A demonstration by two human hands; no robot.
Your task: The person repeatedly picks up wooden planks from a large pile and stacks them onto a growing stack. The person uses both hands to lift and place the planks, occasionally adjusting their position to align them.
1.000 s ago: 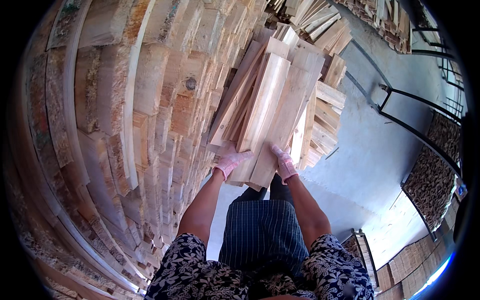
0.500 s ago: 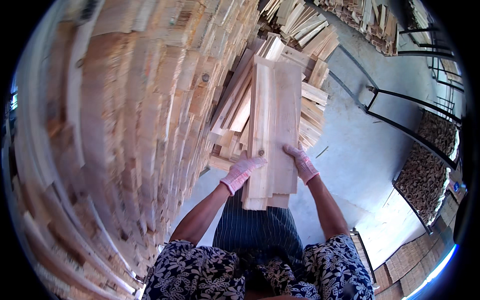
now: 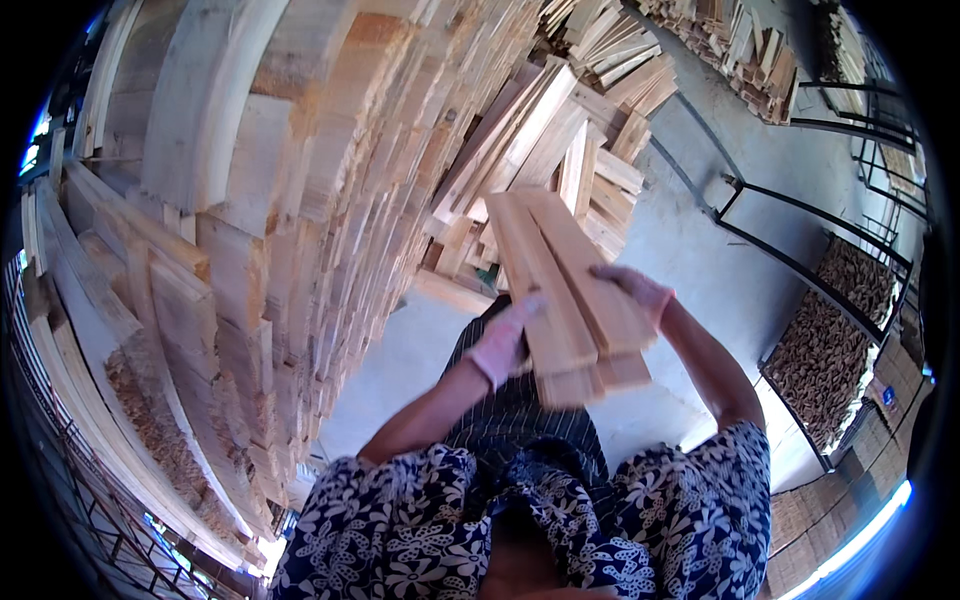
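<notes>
Between my two gloved hands is a small bundle of pale wooden boards point(image 3: 557, 280), held out in front of my body and tilted, with ends that do not line up. My left hand point(image 3: 507, 340), in a pinkish-white glove, grips the bundle's left edge. On the opposite edge, my right hand point(image 3: 636, 290) is closed with the thumb over the top board. Both hands are a little blurred. Just beyond the bundle lies a loose heap of similar boards point(image 3: 545, 145), stacked at odd angles on the floor.
A tall stack of boards point(image 3: 330, 200) rises close along my left side. To the right stand black metal frames point(image 3: 800, 260) and a bin of brown wood pieces point(image 3: 835, 340). More cut boards point(image 3: 745, 55) lie at the far right, on the grey floor point(image 3: 690, 230).
The boards have come nearer to my body and turned, their near ends swinging right. Both hands moved with them, still gripping. My view has shifted, showing more of the left stack.
</notes>
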